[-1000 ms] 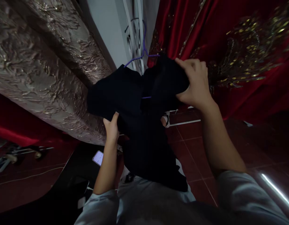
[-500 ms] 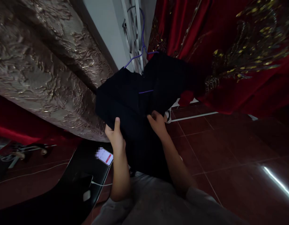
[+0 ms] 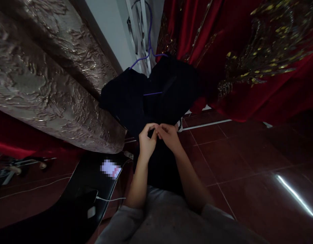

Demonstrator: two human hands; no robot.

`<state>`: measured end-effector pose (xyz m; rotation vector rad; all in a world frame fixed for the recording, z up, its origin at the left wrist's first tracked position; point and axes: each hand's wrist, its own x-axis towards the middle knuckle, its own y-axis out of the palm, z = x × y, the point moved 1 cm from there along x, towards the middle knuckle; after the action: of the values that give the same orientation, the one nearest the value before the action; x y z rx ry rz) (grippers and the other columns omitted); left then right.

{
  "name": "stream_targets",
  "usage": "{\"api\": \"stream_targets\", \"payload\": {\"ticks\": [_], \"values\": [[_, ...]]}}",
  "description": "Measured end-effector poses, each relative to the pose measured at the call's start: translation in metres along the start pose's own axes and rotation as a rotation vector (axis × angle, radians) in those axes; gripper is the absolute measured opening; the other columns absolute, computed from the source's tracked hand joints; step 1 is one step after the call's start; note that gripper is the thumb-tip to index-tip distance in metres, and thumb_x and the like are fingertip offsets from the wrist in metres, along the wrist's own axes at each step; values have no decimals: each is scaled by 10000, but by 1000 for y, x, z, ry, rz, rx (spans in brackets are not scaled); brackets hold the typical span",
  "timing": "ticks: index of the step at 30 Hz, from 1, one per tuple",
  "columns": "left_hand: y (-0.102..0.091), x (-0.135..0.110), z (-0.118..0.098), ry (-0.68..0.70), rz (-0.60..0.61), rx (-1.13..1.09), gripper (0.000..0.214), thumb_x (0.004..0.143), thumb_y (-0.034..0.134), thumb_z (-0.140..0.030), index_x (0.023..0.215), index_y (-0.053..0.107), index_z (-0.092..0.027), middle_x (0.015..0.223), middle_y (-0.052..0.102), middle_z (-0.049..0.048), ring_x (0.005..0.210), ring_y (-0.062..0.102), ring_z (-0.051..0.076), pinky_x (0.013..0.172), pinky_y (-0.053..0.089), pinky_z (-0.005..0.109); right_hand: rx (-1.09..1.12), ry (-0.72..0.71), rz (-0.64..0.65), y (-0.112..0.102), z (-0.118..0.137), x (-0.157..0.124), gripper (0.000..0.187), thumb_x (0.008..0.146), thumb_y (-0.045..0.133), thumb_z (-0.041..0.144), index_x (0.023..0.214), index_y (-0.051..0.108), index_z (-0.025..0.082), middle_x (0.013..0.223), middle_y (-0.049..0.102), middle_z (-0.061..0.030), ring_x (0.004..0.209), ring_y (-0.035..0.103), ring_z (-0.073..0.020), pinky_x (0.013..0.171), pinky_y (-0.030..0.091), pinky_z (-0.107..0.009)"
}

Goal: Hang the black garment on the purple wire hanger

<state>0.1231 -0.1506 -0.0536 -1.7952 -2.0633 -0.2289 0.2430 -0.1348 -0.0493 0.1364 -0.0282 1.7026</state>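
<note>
A very dark garment [image 3: 123, 98], its kind lost in the shadow, hangs from a purple wire hanger [image 3: 149, 51]. The hanger's lower bar shows across the garment's open neck. At the garment's front, below that bar, my left hand [image 3: 147, 140] and my right hand [image 3: 169, 136] meet with fingertips touching. Both have thumb and fingers pinched on the garment's front edge. Any small thing between the fingertips is too dark to make out.
Textured beige fabric [image 3: 57, 88] hangs at the left, and red cloth with gold sequins [image 3: 247, 105] at the right. A white metal rack [image 3: 143, 34] stands behind the hanger. On a black bench [image 3: 72, 193] lie a lit phone [image 3: 111, 168], a white cable [image 3: 110, 200] and a small white case [image 3: 91, 212].
My left hand has left the garment's left side and moved right to meet my right hand at the front. My right hand stays nearly in place. The view has shifted slightly.
</note>
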Motion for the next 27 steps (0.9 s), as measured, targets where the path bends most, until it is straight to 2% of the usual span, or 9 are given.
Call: {"api": "stream_targets", "payload": {"ticks": [2, 4, 7, 9, 12, 16, 20, 23, 27], "values": [[4, 6, 2, 22, -83, 17, 131, 936, 632, -217, 1055, 676, -189, 1019, 708, 69, 994, 689, 191, 960, 536, 345, 36, -3, -29, -4, -2, 3, 389, 918, 629, 460, 662, 578, 172, 548, 492, 40, 521, 433, -84, 555, 328, -242], [5, 14, 6, 52, -144, 103, 256, 921, 655, -216, 1177, 666, -221, 1219, 663, 100, 1160, 644, 224, 1015, 517, 380, 53, 14, -49, -8, -6, 5, 368, 913, 636, 458, 683, 589, 173, 549, 499, 41, 522, 449, -85, 556, 339, -238], [2, 34, 17, 45, -157, 219, 493, 906, 691, -252, 1383, 582, -308, 1569, 409, 120, 1461, 421, 296, 1128, 446, 476, 53, 46, -40, -9, -13, 5, 342, 904, 644, 464, 728, 619, 173, 558, 509, 42, 527, 462, -87, 561, 346, -234], [-1, 51, 30, -9, -180, 222, 574, 898, 705, -269, 1442, 529, -326, 1649, 289, 119, 1535, 311, 319, 1184, 378, 537, 44, 55, -19, -8, -15, 5, 336, 904, 642, 467, 746, 632, 171, 571, 521, 39, 539, 477, -87, 578, 363, -233], [-6, 72, 48, -80, -278, 182, 549, 884, 711, -270, 1411, 555, -285, 1654, 279, 129, 1550, 288, 316, 1238, 297, 548, 39, 70, 2, -6, -16, 4, 325, 897, 644, 459, 754, 636, 168, 578, 531, 38, 547, 495, -89, 595, 379, -236], [-8, 75, 50, -52, -350, 25, 401, 894, 687, -288, 1292, 659, -249, 1529, 478, 108, 1497, 387, 270, 1248, 303, 476, 28, 80, 1, -7, -18, 4, 327, 895, 644, 467, 759, 639, 169, 581, 535, 37, 553, 499, -91, 592, 373, -235], [-5, 51, 22, 46, -273, -223, 206, 927, 662, -304, 1082, 779, -237, 1158, 698, 69, 1177, 624, 214, 1059, 479, 360, 14, 86, -65, -10, -20, 4, 373, 916, 621, 537, 825, 646, 176, 583, 544, 34, 546, 502, -98, 562, 365, -233], [-4, 30, -4, 92, -231, -295, 120, 908, 698, -248, 940, 813, -237, 900, 671, 37, 894, 618, 159, 819, 493, 259, -64, 48, -139, -9, -9, 5, 434, 936, 580, 603, 846, 634, 182, 578, 559, 28, 550, 531, -111, 561, 384, -240], [-7, 15, -33, 159, -153, -318, 123, 888, 697, -188, 859, 809, -227, 746, 582, 18, 704, 509, 128, 624, 391, 225, -184, 18, -146, -5, 8, 9, 535, 960, 529, 624, 655, 556, 186, 538, 547, 16, 523, 517, -106, 570, 388, -253]]}}
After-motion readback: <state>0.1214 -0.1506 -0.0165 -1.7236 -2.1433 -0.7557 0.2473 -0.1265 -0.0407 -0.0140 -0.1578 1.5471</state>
